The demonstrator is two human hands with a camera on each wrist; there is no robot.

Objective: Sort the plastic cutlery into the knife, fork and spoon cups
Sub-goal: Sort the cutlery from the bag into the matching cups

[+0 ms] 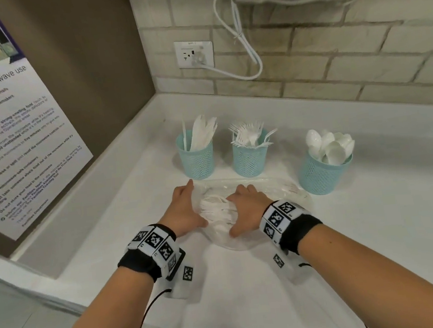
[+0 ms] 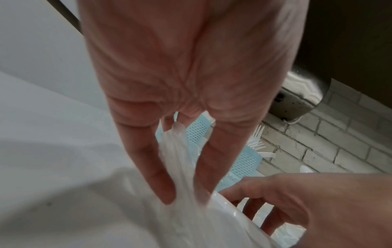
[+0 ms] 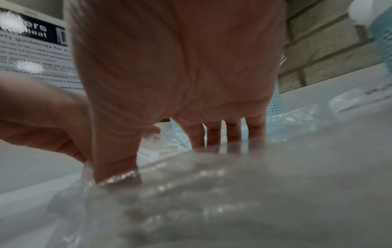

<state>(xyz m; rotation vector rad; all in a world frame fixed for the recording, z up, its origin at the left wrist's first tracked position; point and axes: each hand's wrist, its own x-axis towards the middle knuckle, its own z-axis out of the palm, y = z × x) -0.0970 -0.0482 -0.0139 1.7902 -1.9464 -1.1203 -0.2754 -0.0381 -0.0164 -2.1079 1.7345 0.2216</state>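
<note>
- Gripping the clear bag [image 1: 239, 188] with both hands: left hand [image 1: 185, 210] pinches plastic, right hand [image 1: 245, 209] holds it.
- We'd free the forks [image 1: 216, 208] between our hands gently; cups [image 1: 249, 154] stand just beyond.

Both hands [image 1: 210, 213] apparently hold a bag [image 1: 245, 241] before 3 cups [image 1: 249, 157].

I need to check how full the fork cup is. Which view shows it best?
The head view: the fork cup stands whole, middle of three, tines bristling above its rim. The left wrist view shows only a strip of mesh and a few tines past the left hand. In the right wrist view, blurred teal mesh behind the right hand cannot be identified.
</note>
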